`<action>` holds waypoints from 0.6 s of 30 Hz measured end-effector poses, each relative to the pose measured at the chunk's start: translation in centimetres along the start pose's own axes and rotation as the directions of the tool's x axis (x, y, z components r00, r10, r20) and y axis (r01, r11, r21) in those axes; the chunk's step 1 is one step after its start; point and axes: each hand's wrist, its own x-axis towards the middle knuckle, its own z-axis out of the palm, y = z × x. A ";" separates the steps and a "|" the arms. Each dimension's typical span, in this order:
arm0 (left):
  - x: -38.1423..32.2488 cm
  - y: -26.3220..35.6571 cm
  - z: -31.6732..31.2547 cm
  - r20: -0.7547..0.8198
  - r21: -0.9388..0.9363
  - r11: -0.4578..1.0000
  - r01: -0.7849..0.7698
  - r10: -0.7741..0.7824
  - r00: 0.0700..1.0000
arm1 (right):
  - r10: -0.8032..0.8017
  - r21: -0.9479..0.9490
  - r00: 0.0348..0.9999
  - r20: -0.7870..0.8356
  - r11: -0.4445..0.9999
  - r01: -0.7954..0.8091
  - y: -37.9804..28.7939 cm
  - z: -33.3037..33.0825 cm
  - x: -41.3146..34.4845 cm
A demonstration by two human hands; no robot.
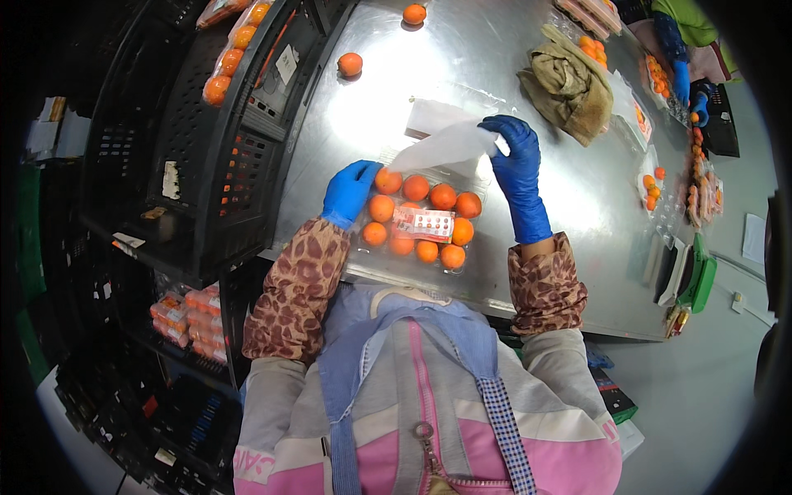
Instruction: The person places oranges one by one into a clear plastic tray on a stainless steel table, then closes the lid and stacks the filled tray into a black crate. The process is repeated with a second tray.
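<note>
A clear plastic tray of orange persimmons (443,197) lies on the metal table before me, with a printed card (423,224) over the fruit in its middle. My left hand (351,193), in a blue glove, is at the tray's upper left corner; its fingertips are partly hidden beside a persimmon. Above the tray, my right hand (517,167), also gloved in blue, pinches a translucent white sheet (442,147). The sheet's left end hangs down to the tray's top edge near my left hand. Behind the sheet lies a clear piece of plastic (433,114).
Loose persimmons (350,64) sit at the table's far left. A crumpled brown cloth (572,86) lies at the far right, near more packed fruit (593,51). Black plastic crates (247,204) stand along the left side. A co-worker's gloved hands (681,80) are at the upper right.
</note>
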 end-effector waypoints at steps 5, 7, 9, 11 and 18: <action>-0.9 -1.0 0.5 0.006 -0.162 0.987 0.007 -0.006 1.000 | 0.314 0.204 0.904 -0.291 0.943 -0.262 0.0 -0.9 3.0; -1.8 -1.2 0.6 0.012 -0.212 0.976 0.043 -0.041 0.999 | 0.194 0.151 0.879 -0.436 0.978 -0.141 -0.8 -2.3 5.1; -2.5 -1.2 0.6 0.021 -0.252 0.964 0.087 -0.085 0.996 | -0.093 -0.104 0.805 -0.586 0.994 0.039 -2.1 -3.8 6.3; -2.7 -1.0 0.4 0.051 -0.275 0.953 0.130 -0.121 0.991 | -0.311 -0.320 0.765 -0.563 0.936 0.145 -3.1 -4.8 7.2; -1.4 0.8 -0.7 -0.111 0.126 0.991 0.038 -0.024 0.993 | -0.122 -0.243 0.962 0.246 0.953 0.183 -4.3 2.8 2.0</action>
